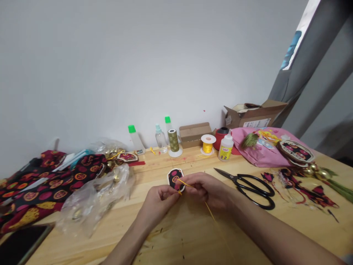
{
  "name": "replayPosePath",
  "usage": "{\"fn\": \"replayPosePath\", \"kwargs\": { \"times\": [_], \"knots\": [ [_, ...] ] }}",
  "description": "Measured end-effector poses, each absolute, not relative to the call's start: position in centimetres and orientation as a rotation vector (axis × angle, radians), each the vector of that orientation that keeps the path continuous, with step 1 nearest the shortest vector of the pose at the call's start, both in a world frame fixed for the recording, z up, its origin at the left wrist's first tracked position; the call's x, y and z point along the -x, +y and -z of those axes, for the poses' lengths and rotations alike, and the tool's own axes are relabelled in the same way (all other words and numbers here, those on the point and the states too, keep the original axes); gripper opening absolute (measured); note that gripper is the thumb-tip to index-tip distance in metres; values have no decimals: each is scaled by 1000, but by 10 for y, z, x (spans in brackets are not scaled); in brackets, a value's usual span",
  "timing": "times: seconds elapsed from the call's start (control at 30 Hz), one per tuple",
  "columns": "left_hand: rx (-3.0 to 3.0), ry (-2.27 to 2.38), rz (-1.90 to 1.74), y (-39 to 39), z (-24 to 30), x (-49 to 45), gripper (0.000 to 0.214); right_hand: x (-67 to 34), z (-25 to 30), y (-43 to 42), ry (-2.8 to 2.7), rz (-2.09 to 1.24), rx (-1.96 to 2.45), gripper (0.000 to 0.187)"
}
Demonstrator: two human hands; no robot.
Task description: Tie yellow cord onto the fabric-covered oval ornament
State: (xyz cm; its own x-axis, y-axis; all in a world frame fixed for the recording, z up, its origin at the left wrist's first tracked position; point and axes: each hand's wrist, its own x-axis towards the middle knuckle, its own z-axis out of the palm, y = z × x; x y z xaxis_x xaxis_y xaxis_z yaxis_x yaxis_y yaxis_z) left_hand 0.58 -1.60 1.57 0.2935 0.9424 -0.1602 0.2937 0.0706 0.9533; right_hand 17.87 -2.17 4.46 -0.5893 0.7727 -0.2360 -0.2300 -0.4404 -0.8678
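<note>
A small patterned ornament [173, 177] with a pale border and dark fabric face stands out just beyond my fingertips. My left hand [161, 200] is closed, its thumb and finger pinching the yellow cord at a small knot [180, 192] by the ornament's lower edge. Close on its right, my right hand [202, 187] grips the yellow cord [211, 213], which runs across the ornament's front and trails down toward me. Black-handled scissors [245, 184] lie on the table to the right of my right hand, blades pointing away to the left.
Along the wall stand a green thread cone [173, 141], a yellow cord spool [207, 147], a glue bottle [226, 148] and cardboard boxes [195, 135]. Patterned fabric [63, 180], a clear plastic bag [96, 202] and a phone [26, 243] are left; fabric scraps [311, 197] and a pink bag [253, 151] lie right.
</note>
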Motion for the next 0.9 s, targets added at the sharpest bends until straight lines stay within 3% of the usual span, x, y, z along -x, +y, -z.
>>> {"fn": "replayPosePath", "kwargs": {
  "times": [0.2,0.53,0.9],
  "knots": [
    [-1319,1059,-708,-18,-28,-8,25,-163,-26,-24,-1528,-1649,969,31],
    [-1271,1210,-714,-14,-28,-6,31,-164,-25,-28,-2040,-631,1175,19],
    [-1214,1185,-817,-9,-24,-3,25,-163,-24,-22,-2006,-379,1223,10]
  ]
}}
